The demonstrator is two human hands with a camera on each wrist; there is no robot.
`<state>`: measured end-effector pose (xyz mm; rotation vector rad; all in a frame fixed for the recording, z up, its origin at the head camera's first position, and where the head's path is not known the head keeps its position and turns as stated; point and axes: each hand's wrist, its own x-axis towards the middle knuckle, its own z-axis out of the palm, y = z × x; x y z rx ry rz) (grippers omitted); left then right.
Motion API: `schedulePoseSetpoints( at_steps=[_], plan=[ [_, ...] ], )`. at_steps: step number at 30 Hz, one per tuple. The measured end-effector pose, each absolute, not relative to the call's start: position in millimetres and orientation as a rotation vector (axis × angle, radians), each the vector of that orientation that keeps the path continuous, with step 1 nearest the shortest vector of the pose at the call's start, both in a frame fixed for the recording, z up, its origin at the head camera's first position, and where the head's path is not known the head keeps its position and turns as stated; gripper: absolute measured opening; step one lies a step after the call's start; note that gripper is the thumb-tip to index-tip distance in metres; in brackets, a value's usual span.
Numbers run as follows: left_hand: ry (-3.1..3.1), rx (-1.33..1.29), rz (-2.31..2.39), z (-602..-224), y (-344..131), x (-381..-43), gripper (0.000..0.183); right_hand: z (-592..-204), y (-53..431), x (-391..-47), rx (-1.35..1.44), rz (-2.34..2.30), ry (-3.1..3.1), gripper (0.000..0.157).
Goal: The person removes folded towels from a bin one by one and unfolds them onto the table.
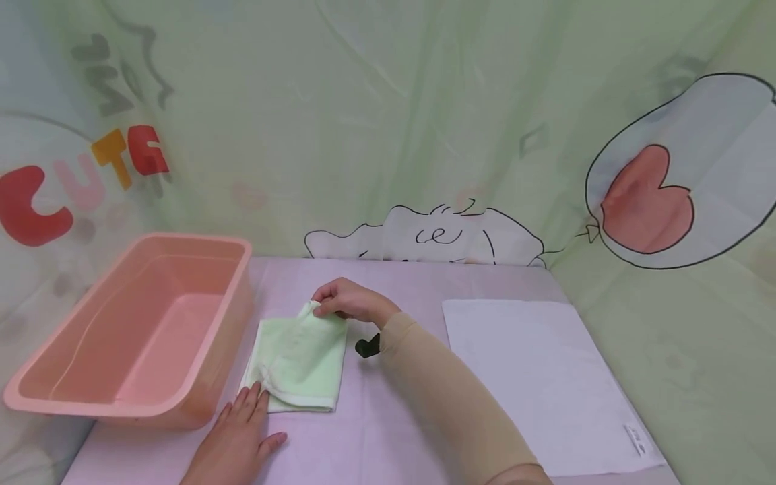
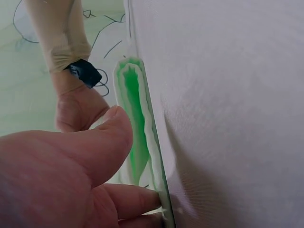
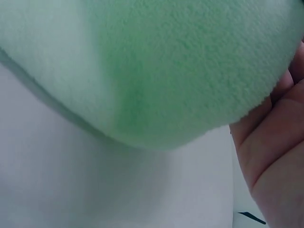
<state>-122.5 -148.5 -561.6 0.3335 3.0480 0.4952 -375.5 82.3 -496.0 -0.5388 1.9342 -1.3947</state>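
Note:
A folded light green towel (image 1: 303, 364) lies on the table, its upper layer partly lifted and bulging. At the towel's far edge my right hand (image 1: 358, 300) pinches the raised layer between thumb and fingers. My left hand (image 1: 233, 434) rests with straight fingers on the near left corner. In the left wrist view, the towel (image 2: 135, 114) appears edge-on, with a gap between its layers, beside the left hand (image 2: 71, 161). The right wrist view has the lifted towel (image 3: 166, 71) up close, the right hand (image 3: 270, 147) at its edge; the fingertips are hidden there.
A pink plastic basin (image 1: 241, 296) stands left of the towel, close to the left hand. A white cloth (image 1: 533, 377) with a small label lies flat on the right. A printed curtain (image 1: 388, 135) hangs behind the table. A dark object (image 1: 367, 347) sits at the right wrist.

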Motion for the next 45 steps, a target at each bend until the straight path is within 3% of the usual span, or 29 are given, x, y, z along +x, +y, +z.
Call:
schedulePoseSetpoints(
  at_steps=[45],
  plan=[
    [3.004, 0.295, 0.459, -560.3, -145.9, -122.8, 0.081, -495.6, 202.3, -377.7, -0.536, -1.151, 1.71, 0.027]
  ],
)
